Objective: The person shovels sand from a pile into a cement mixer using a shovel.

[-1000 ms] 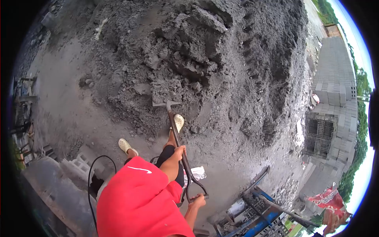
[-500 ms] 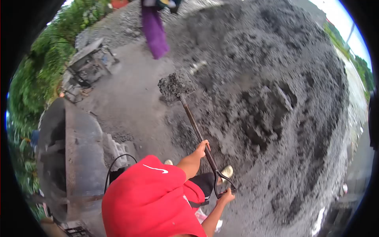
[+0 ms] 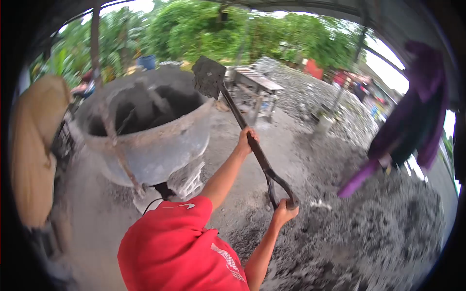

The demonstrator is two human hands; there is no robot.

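My left hand [image 3: 248, 139] is wrapped round the shaft of a shovel [image 3: 258, 157], partway along it. At the near end, my right hand [image 3: 285, 213] grips the D-shaped handle. The shovel points up and away to the left, its blade carrying a heap of grey sandy material [image 3: 208, 76]. Just left of the blade stands a large round metal mixing drum [image 3: 160, 157] with an open top. The blade is raised about level with the drum's far rim; whether it is over the opening I cannot tell. Inside the drum, dark paddles or walls show.
A grey sand pile [image 3: 369, 228] spreads at the right, with a gravel heap [image 3: 310, 97] farther back. Purple and dark cloth [image 3: 412, 111] hangs at the right, tan cloth [image 3: 39, 150] at the left. A low table [image 3: 257, 80] and a post [image 3: 95, 43] stand near the drum.
The loaded shovel has been lifted from low beside the sand pile and swung toward the drum. The head view has turned left and up, bringing the drum and trees into sight.
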